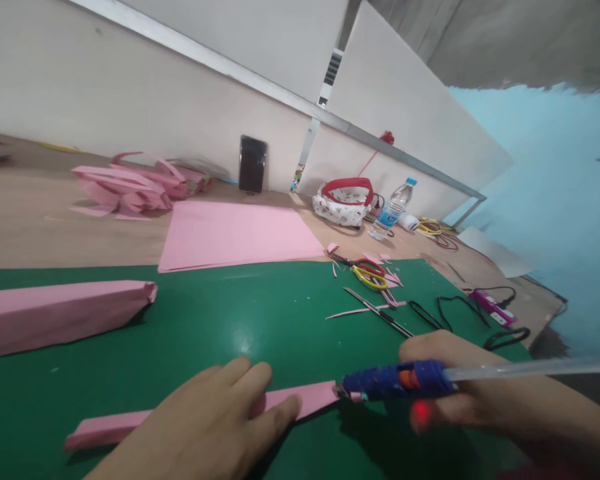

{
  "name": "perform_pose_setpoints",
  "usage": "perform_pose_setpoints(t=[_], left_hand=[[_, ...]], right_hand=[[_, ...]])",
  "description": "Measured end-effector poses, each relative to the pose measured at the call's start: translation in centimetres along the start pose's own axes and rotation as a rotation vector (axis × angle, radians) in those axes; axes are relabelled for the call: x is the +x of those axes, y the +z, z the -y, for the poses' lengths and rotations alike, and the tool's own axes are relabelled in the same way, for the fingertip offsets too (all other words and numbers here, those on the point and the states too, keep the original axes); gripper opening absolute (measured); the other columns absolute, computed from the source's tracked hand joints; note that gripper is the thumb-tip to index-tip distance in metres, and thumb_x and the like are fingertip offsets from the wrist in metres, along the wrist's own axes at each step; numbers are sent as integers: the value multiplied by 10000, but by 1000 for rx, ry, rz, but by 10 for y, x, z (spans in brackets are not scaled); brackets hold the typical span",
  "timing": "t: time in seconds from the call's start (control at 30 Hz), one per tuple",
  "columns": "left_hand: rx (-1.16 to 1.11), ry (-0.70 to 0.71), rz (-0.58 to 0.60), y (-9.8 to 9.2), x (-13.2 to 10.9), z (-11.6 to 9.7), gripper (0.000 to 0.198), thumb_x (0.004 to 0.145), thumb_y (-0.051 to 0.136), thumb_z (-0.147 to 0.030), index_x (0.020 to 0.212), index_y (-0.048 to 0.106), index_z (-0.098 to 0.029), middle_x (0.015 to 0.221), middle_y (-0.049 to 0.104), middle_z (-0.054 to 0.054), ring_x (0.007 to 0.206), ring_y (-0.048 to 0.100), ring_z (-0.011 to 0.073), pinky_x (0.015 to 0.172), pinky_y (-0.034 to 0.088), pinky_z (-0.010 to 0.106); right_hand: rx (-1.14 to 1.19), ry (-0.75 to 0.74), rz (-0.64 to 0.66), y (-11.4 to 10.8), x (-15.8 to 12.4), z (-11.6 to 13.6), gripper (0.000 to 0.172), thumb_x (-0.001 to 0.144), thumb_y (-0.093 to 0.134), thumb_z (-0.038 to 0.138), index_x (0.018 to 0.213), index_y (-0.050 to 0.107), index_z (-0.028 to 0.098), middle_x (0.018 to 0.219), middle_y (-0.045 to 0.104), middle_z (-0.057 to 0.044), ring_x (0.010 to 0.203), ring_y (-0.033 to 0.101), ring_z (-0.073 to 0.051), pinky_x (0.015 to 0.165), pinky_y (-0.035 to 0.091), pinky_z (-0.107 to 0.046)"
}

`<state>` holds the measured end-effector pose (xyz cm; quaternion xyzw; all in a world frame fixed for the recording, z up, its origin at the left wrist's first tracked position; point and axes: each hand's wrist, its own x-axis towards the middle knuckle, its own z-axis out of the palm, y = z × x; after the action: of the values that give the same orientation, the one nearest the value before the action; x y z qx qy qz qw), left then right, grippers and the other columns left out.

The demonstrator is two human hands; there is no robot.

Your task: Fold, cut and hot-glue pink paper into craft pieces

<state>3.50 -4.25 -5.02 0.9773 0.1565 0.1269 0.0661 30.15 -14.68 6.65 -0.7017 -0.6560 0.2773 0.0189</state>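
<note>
My left hand (215,420) lies flat with fingers together, pressing down on a folded pink paper strip (310,398) on the green cutting mat (220,320). My right hand (460,393) is closed around a blue hot glue gun (395,382) with a clear glue stick sticking out behind it. The gun's nozzle touches the right end of the strip. A red light glows under the gun.
A longer folded pink paper piece (55,313) lies at the left. Pink sheets (235,233), folded pink pieces (130,187), a phone (253,163), a pouch (343,200) and a water bottle (393,210) lie behind. Scissors (367,272), paper scraps, black cables (450,313) sit at the right.
</note>
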Motion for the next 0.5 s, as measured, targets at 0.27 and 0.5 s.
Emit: perform_pose_setpoints(t=[0.27,0.5], left_hand=[[-48,-35,30,-7,0,-4,430,757,516,-70,1062,567,-368,750,567,-22,606,473,166,518,186,310],[-111,-169,175,-17,23,-20,162,753,554,-165,846,618,-281,831,620,11,660,525,187,515,250,283]], right_hand=[[0,2,33,-8,1,8,283,703,720,425,613,569,203,610,562,22,566,501,-130,467,346,-218],[-33,-13,46,-8,3,4,307,707,722,451,622,565,201,643,579,25,587,518,-133,482,347,-220]])
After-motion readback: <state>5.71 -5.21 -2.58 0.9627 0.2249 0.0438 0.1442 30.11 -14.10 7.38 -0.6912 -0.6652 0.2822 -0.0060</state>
